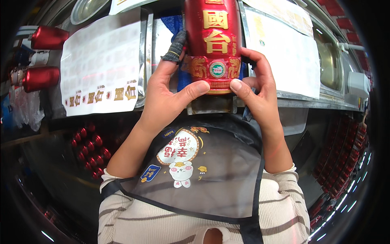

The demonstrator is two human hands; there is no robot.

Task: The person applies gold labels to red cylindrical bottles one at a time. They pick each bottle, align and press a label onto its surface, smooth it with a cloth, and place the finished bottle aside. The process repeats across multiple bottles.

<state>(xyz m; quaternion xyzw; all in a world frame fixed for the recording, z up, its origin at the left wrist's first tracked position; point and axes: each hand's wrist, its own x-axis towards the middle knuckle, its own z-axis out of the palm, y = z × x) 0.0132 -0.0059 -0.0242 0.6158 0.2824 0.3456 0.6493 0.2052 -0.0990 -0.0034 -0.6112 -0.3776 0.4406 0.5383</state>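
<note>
A glossy red bottle (217, 36) with large gold characters lies in front of me, its base toward me and its upper end cut off by the top of the view. Gold dragon-like figures and a small round green-and-white emblem decorate the part near the base. My left hand (168, 89) is closed on its left side, thumb on the lower edge; a dark grey knitted cover wraps a finger. My right hand (258, 83) grips the right side, thumb pressed near the base and fingers partly hidden behind it. Beneath the bottle is a metal support (211, 105) with blue cloth (181, 77) beside it.
A white decal sheet (101, 61) with gold characters along its near edge lies left; another white sheet (280, 57) lies right. Two red bottles (40, 78) lie far left. A metal basin (330, 61) stands right, a bowl (87, 10) at upper left. Several red bottles (91, 150) sit below the bench.
</note>
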